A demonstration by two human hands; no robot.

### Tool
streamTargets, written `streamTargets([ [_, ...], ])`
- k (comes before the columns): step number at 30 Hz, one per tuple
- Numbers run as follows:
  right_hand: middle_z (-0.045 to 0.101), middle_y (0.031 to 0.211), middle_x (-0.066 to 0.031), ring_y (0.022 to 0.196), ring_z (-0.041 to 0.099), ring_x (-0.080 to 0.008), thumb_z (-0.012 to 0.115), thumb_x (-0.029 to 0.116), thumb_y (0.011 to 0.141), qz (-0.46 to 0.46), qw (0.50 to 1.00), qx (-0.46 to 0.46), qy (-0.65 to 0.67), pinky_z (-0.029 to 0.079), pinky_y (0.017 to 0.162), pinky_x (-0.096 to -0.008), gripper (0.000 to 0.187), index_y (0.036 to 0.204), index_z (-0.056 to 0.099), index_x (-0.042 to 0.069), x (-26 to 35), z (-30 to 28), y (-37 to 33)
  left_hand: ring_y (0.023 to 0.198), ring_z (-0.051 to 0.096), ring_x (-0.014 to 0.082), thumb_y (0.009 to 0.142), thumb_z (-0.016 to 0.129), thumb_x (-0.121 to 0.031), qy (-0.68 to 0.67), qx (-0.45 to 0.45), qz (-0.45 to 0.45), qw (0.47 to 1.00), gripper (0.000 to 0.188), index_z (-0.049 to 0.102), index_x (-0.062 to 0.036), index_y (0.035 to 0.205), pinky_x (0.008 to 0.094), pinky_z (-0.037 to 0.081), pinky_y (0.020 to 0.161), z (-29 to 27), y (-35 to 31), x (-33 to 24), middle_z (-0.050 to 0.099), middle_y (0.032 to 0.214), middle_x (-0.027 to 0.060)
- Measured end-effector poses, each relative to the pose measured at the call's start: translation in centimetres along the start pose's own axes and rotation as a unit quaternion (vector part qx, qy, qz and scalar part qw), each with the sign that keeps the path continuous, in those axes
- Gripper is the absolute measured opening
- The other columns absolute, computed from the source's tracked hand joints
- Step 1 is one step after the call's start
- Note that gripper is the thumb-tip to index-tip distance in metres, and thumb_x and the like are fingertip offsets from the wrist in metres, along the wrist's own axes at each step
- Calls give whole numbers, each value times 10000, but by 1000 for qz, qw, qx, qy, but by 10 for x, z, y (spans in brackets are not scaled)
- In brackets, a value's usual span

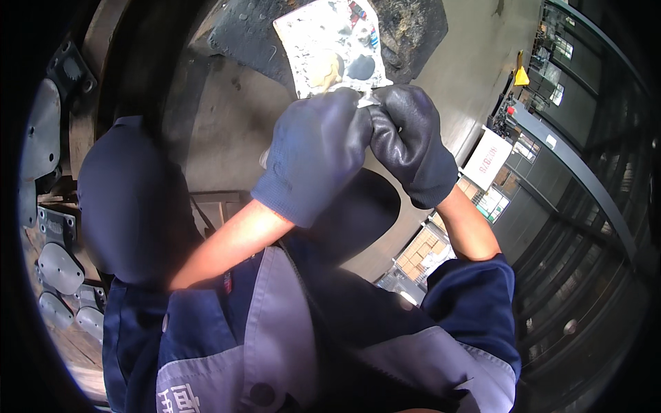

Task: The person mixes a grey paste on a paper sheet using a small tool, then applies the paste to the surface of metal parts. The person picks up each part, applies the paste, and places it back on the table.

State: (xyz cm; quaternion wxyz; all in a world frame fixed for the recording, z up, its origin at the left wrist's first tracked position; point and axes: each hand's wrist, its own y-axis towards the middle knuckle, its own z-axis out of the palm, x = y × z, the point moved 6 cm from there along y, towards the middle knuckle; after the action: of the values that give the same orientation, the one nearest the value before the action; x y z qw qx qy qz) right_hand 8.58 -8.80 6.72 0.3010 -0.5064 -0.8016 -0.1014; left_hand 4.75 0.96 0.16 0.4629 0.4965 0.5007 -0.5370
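My left hand (318, 148) and my right hand (407, 141), both in dark blue knitted gloves with black coated palms, are closed and meet in front of me. Between their fingertips shows a small pale, crumpled piece (370, 99). What it belongs to is hidden by the gloves. Just beyond lies a white printed sheet or flattened bag (303, 51), smudged with dark marks, its near edge reaching the left glove. On it are a yellowish lump (326, 71) and a dark, rounded patch (361, 67).
Under the white sheet is a blackened, rough-topped block (248, 45). Grey metal plates with holes (60, 267) lie on wood at the left. My bent knee (131, 199) sticks up beside my left arm. Boxes (421, 253) and a white sign (487, 158) stand farther off at right.
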Motion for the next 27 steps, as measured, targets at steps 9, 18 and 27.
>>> streamTargets([
  [9, 537, 630, -207, 569, 520, -387, 593, 87, 780, 64, 995, 72, -27, 416, 539, -435, 126, 705, 547, -3, -18, 11, 6, 592, 559, 411, 830, 587, -104, -14, -40, -65, 997, 162, 515, -12, 719, 478, 440, 546, 2, 6, 14, 539, 612, 221],
  [18, 526, 645, -184, 589, 519, -357, 576, 66, 776, 34, 994, 88, -53, 431, 568, -414, 74, 744, 550, 5, -18, 6, 15, 626, 620, 379, 846, 579, -153, -139, -7, -234, 962, 186, 591, 24, 792, 429, 480, 575, 5, 10, 21, 592, 677, 247],
  [27, 613, 924, -29, 858, 529, -81, 530, 127, 902, 343, 890, 180, 242, 467, 774, -271, 228, 1079, 590, -4, -60, 13, -27, 595, 614, 360, 852, 591, -165, -148, 2, -263, 953, 209, 588, 28, 773, 415, 475, 574, 14, 3, 21, 594, 638, 224],
])
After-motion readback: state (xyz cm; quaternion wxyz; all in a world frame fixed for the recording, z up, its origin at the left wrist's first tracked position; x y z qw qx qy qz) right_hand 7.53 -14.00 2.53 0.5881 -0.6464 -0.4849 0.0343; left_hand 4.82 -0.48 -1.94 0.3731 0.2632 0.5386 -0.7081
